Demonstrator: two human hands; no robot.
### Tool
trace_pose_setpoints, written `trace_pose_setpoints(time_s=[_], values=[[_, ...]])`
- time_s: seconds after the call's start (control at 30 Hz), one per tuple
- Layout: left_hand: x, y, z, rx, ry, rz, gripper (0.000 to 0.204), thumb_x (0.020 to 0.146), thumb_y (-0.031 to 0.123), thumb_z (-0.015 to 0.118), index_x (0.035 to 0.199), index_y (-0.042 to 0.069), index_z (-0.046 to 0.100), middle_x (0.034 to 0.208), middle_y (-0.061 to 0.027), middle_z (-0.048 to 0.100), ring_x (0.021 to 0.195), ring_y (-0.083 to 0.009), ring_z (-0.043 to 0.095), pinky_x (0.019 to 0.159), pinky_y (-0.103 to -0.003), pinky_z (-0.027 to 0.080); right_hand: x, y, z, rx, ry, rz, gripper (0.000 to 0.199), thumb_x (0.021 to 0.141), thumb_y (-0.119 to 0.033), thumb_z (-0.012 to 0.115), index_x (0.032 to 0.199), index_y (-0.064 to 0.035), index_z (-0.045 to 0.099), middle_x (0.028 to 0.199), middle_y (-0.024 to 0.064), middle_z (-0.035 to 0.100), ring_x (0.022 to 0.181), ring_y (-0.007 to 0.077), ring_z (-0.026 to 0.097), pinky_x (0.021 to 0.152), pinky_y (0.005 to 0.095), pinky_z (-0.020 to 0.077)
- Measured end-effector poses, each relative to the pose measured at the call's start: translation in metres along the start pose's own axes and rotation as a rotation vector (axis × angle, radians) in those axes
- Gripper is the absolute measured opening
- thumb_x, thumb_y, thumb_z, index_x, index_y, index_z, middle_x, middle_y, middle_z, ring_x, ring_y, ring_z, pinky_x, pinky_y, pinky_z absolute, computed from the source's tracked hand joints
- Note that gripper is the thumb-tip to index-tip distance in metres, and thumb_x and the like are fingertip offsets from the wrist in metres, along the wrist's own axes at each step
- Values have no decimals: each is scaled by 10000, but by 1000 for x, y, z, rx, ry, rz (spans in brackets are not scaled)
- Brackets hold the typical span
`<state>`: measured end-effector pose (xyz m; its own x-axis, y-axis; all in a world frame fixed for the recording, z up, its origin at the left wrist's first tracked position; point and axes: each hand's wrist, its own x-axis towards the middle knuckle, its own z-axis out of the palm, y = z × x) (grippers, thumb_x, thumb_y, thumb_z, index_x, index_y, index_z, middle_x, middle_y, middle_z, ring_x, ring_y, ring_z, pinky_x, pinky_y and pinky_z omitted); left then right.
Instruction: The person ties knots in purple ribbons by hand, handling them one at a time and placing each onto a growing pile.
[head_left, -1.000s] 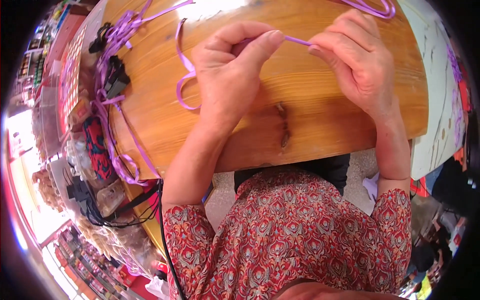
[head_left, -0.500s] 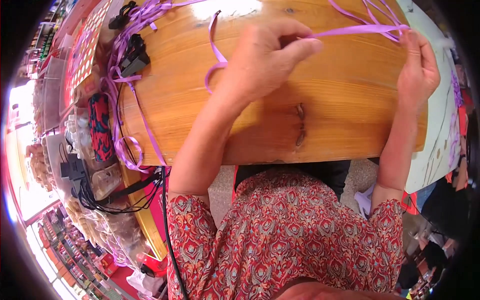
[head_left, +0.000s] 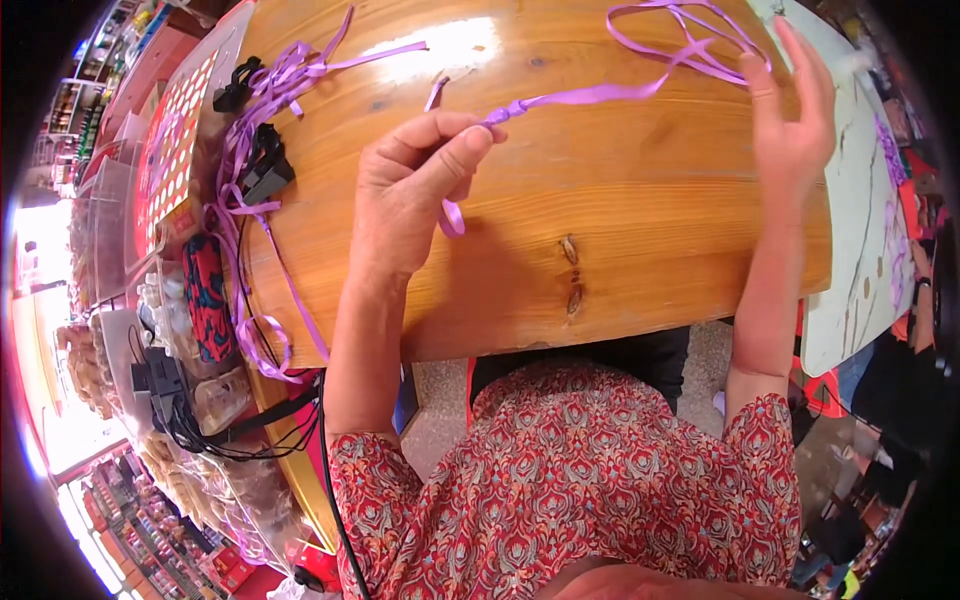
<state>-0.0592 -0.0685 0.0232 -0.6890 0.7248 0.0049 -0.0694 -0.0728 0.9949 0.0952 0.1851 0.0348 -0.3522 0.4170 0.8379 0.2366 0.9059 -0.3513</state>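
Note:
A narrow purple ribbon [head_left: 600, 95] runs across the wooden table [head_left: 650, 240]. My left hand [head_left: 415, 185] pinches it between thumb and forefinger at a knotted spot. A short tail of the ribbon hangs below that hand. From the pinch, the ribbon stretches right and ends in loose loops near the table's far right. Beside those loops, my right hand [head_left: 793, 125] is raised near the table's right edge, its thumb and fingers apart and nothing held between them.
More purple ribbon [head_left: 290, 85] lies tangled at the far left, near black clip-like pieces [head_left: 268, 165]. A red-and-black patterned pouch [head_left: 207, 300], black cables [head_left: 165, 390] and a dotted sheet [head_left: 180, 130] crowd the left side. A white marbled surface [head_left: 850, 250] adjoins the right.
My left hand has moved left and slightly nearer, still pinching the ribbon. My right hand has let go of it and opened. The taut ribbon has slackened.

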Motion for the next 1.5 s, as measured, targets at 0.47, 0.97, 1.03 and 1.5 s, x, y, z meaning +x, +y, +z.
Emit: trace_pose_setpoints(time_s=[0.47,0.97,1.03,1.5], values=[[-9,3,29,133,-59,-150,174,857,135,589,985,26,635,659,65,498,532,-10,398,441,-173,301,-36,-67,38,579,-384,-454,220,726,-115,636,938,-56,646,868,50,589,756,209,552,669,338,419],[-1,-1,3,62,-38,101,112,852,51,549,903,-21,618,649,-2,483,485,-53,409,416,-179,366,-19,-72,31,467,-372,-488,118,735,-177,636,790,-85,586,774,23,535,795,188,527,743,336,393],[1,1,-2,120,-21,148,75,834,28,541,851,-20,597,697,-10,463,569,-73,434,463,-193,365,-14,-64,30,508,-334,-429,100,750,-166,637,781,-88,582,770,27,532,775,196,522,724,341,392],[7,10,-86,260,200,382,149,873,109,533,739,44,539,614,32,417,566,-44,358,530,-201,261,6,41,-64,606,-415,429,83,825,-91,589,844,-17,620,778,25,583,720,107,561,636,244,430]])
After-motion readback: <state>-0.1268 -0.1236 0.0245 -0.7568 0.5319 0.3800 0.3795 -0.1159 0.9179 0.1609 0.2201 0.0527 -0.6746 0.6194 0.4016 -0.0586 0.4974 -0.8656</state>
